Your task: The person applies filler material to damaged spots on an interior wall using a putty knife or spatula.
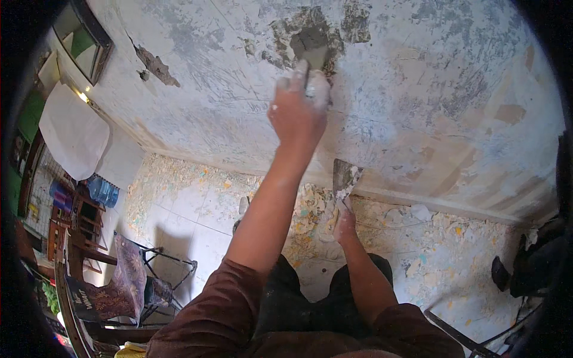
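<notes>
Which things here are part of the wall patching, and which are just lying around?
In use:
left hand with putty knife
right hand with second putty knife
wall

Lying about:
folding chair
water bottle
mirror
floor debris

Folding chair [134, 280] and blue water bottles [102, 191] at lower left

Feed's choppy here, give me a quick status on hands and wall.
Left hand shut on grey-smeared putty knife, blade against scraped plaster wall. Right hand shut on second flat scraper, held low. Nothing blocking.
</notes>
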Motion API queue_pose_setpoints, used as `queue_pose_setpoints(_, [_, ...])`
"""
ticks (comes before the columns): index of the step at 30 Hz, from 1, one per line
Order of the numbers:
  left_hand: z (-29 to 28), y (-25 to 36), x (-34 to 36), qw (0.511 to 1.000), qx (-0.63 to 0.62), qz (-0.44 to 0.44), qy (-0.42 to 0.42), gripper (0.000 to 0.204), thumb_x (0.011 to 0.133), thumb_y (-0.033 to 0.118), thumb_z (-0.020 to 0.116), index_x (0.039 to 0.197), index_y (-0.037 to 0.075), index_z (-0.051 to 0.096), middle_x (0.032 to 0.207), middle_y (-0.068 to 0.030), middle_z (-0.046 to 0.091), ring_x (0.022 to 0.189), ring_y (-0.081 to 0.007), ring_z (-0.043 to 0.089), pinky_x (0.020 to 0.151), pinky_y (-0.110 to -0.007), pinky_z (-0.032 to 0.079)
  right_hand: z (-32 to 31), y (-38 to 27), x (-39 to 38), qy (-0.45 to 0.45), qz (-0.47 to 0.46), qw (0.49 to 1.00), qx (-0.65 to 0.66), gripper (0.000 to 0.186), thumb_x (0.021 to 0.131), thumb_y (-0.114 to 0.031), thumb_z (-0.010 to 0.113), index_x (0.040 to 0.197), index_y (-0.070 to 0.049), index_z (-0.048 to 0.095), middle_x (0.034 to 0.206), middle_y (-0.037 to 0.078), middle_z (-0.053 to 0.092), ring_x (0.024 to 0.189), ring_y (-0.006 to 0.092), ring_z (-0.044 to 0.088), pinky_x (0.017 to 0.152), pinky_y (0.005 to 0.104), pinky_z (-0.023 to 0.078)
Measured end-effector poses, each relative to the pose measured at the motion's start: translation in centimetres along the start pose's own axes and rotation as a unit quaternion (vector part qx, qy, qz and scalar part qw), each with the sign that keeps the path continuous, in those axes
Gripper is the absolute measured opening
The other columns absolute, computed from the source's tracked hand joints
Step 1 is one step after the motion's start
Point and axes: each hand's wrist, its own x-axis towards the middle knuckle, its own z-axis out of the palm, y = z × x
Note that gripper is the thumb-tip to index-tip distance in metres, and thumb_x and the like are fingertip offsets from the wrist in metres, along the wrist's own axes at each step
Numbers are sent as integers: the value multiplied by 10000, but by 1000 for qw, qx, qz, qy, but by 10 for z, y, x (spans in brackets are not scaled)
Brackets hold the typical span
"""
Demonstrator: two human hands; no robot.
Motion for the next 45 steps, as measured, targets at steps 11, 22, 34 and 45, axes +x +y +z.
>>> queue_pose_setpoints(11, [7, -17, 37, 998, 51, -35, 14, 442, 878, 411, 490, 1137, 81, 630, 960, -230, 632, 905, -390, 600, 798, -452, 461, -11, 7, 8, -61, -13, 998, 20, 72, 913, -125, 442, 977, -156, 440, 691, 24, 430, 526, 152, 399, 520, 307, 351])
queue_pose_setpoints(22, [-7, -10, 24, 995, -70, -51, 52, 412, 885, 377, 496, 1094, 55, 647, 1003, -216, 643, 956, -381, 608, 841, -428, 456, -20, 8, 12, 1, -10, 1000, 23, 105, 916, -113, 442, 1008, -157, 466, 688, 17, 448, 513, 153, 401, 499, 320, 350])
queue_pose_setpoints(34, [15, -43, -47, 959, -196, -184, -94, 354, 921, 335, 471, 1000, 27, 626, 785, -153, 617, 655, -257, 571, 602, -344, 448, -91, 51, 40, 38, -66, 996, -54, 455, 941, -240, 426, 1379, -132, 370, 1059, 44, 569, 827, 167, 569, 651, 312, 495])
queue_pose_setpoints(45, [-10, -149, -160, 679, -439, -487, -330, 382, 954, 360, 369, 1071, 35, 531, 713, -62, 514, 590, -170, 454, 544, -281, 371, -26, 11, -3, -5, -45, 965, -259, 428, 895, -285, 507, 1226, -16, 478, 1053, 106, 576, 950, 197, 562, 819, 316, 449])
